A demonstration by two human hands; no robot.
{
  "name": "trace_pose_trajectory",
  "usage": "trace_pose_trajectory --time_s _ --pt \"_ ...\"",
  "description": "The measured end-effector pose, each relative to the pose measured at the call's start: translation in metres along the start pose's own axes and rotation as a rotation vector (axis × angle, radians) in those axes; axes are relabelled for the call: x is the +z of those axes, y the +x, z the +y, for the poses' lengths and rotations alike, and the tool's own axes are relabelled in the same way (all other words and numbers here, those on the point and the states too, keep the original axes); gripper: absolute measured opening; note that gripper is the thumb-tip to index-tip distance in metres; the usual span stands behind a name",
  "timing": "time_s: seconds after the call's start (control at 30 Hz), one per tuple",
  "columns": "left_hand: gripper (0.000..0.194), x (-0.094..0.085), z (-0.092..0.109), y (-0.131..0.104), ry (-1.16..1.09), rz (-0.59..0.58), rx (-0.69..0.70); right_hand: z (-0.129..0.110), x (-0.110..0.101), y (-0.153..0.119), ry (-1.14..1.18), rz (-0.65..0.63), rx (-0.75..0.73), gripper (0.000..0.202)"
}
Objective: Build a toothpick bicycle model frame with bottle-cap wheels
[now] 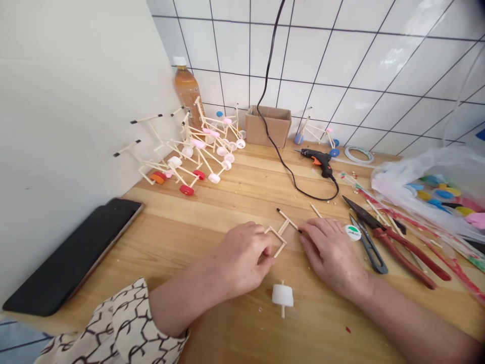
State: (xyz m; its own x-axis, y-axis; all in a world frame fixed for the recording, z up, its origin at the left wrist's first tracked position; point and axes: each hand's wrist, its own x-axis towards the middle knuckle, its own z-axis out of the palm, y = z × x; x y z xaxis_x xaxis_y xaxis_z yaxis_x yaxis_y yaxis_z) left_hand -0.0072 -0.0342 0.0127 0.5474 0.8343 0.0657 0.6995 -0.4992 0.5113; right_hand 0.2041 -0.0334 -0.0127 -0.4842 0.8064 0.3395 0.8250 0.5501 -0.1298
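A small frame of thin wooden sticks (pixel 283 233) lies between my two hands, with a black-tipped crossbar at its far end. My left hand (pixel 240 258) is closed, thumb and finger pinching the near left corner of the frame. The fingers of my right hand (pixel 331 255) are curled at the right black tip of the crossbar; their undersides are hidden. Nearer me, a white bottle-cap wheel (pixel 282 295) lies with a short stick through it. Behind my right hand a loose stick (pixel 316 211) sticks out, and a white cap with a green mark (pixel 352 232) lies beside that hand.
Several stick models with cap wheels (pixel 204 146) stand at the back left by a bottle (pixel 187 91) and cardboard box (pixel 269 126). A corded glue gun (pixel 320 161) lies behind. Snips (pixel 369 245), red-handled pliers (pixel 397 242) and a bag of caps (pixel 435 187) are right; a phone (pixel 76 253) left.
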Motion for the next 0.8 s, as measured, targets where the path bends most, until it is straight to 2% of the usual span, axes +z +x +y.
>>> trace_pose_trajectory --time_s 0.43,0.8 --pt "0.015 0.0023 0.0000 0.0003 0.055 -0.084 0.015 -0.0008 0.0006 -0.0002 0.020 0.005 0.011 0.021" --pt "0.017 0.0016 0.0027 0.0009 0.044 -0.082 -0.005 -0.0007 0.0009 0.0004 0.021 0.024 -0.004 0.021"
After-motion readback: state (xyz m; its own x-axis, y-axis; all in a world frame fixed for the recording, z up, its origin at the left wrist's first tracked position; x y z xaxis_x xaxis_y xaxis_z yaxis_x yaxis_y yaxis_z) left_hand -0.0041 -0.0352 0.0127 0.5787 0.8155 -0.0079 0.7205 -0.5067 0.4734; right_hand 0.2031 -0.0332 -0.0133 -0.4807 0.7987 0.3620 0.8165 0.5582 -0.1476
